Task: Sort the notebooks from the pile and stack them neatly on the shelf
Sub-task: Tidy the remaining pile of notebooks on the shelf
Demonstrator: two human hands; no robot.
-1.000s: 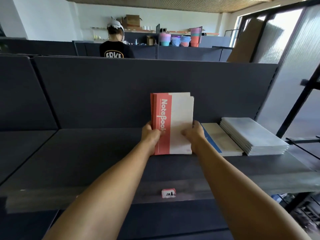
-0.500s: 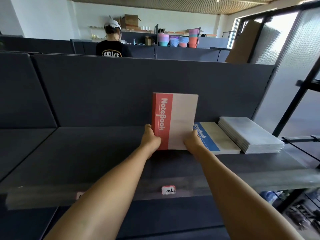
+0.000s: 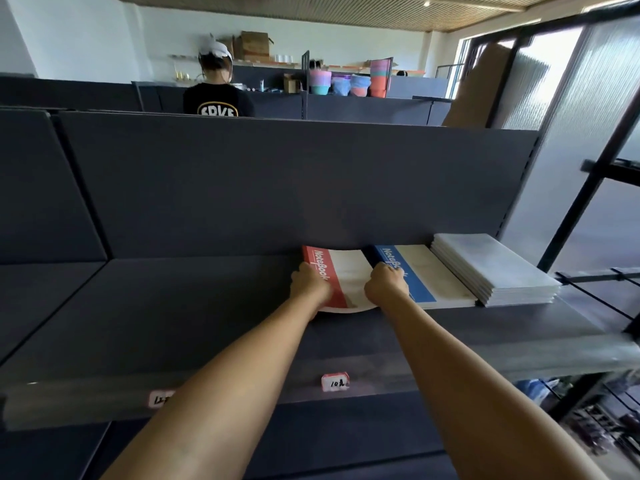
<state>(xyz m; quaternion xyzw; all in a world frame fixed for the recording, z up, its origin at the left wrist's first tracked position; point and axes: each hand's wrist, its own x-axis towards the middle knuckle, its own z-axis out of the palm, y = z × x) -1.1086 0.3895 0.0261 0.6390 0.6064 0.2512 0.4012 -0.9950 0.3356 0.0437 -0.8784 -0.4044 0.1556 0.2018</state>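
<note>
A stack of red-and-cream notebooks (image 3: pixel 344 271) lies almost flat on the dark shelf (image 3: pixel 194 306), its covers bowed upward in the middle. My left hand (image 3: pixel 309 285) grips the stack's near left edge on the red band. My right hand (image 3: pixel 385 284) grips its near right edge. Directly to the right lies a blue-and-cream notebook stack (image 3: pixel 429 275), flat against the back panel. Beyond that sits a pile of pale grey notebooks (image 3: pixel 491 268).
A dark back panel (image 3: pixel 277 181) rises behind the shelf. Price tags (image 3: pixel 335 382) hang on the shelf's front lip. A black metal frame (image 3: pixel 588 188) stands at the right. Another person in a black shirt (image 3: pixel 217 102) stands beyond the panel.
The red notebook stack, held upright on its edge before, has been tipped back and laid down on the shelf next to the blue stack. Both hands followed it down.
</note>
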